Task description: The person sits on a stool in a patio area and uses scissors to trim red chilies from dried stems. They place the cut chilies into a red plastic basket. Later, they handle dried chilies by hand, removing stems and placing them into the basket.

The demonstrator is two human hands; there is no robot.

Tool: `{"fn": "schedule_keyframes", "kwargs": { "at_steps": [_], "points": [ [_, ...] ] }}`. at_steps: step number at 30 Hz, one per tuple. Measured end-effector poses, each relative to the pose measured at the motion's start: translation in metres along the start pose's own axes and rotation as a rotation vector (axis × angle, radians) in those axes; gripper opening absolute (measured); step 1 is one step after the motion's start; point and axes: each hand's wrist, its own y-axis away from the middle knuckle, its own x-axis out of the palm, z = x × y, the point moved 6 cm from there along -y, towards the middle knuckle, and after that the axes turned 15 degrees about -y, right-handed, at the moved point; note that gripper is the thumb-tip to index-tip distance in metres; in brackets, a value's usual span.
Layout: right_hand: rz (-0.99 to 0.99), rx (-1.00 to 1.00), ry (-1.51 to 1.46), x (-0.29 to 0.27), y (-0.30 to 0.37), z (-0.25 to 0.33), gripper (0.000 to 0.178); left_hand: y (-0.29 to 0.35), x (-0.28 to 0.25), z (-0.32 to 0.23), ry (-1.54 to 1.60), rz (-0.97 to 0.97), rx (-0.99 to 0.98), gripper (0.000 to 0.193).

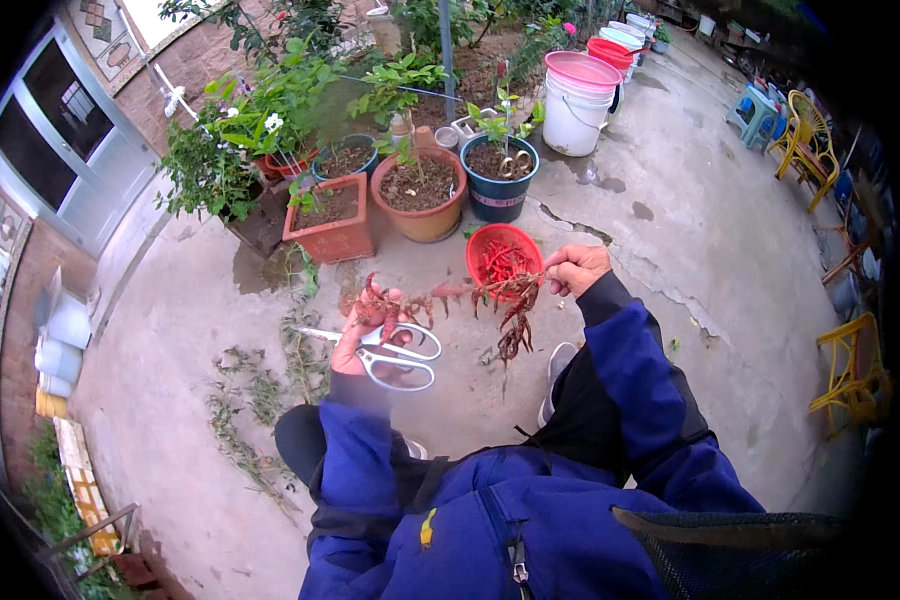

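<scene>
My right hand [576, 270] pinches one end of a dried chili plant stalk, held out over the red bowl. Shrivelled dark red chili peppers [515, 332] dangle from that stalk. To the left, my left hand [348, 350] is closed around a pair of scissors [400, 377]; the white handle loops stick out to the right and the blades point left. Wrinkled red chilies [382, 303] also show at the left hand's fingers, where the stalk reaches it. Beneath the stalk, a red plastic bowl [480, 240] on the ground holds loose red chilies [502, 262].
Potted plants stand just beyond the bowl, among them a round clay pot [425, 215] and a blue pot [497, 200]. Wilted cut stems [255, 400] lie on the concrete at left. A white bucket [573, 115] stands farther back; yellow chairs [850, 370] line the right side.
</scene>
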Motion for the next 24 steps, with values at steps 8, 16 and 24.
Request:
{"fn": "schedule_keyframes", "kwargs": {
  "at_steps": [8, 16, 24],
  "points": [
    [0.011, 0.027, -0.024, 0.009, -0.001, -0.021, 0.012, 0.0, 0.008, -0.016, -0.007, 0.008, 0.019, 0.054],
    [-0.036, 0.159, -0.047, 0.02, -0.001, -0.034, 0.01, -0.003, 0.03, -0.033, -0.017, 0.017, 0.032, 0.053],
    [0.023, 0.168, 0.024, 0.035, -0.001, -0.054, 0.009, -0.01, 0.074, -0.048, 0.0, 0.098, 0.065, 0.055]
  ]
}}
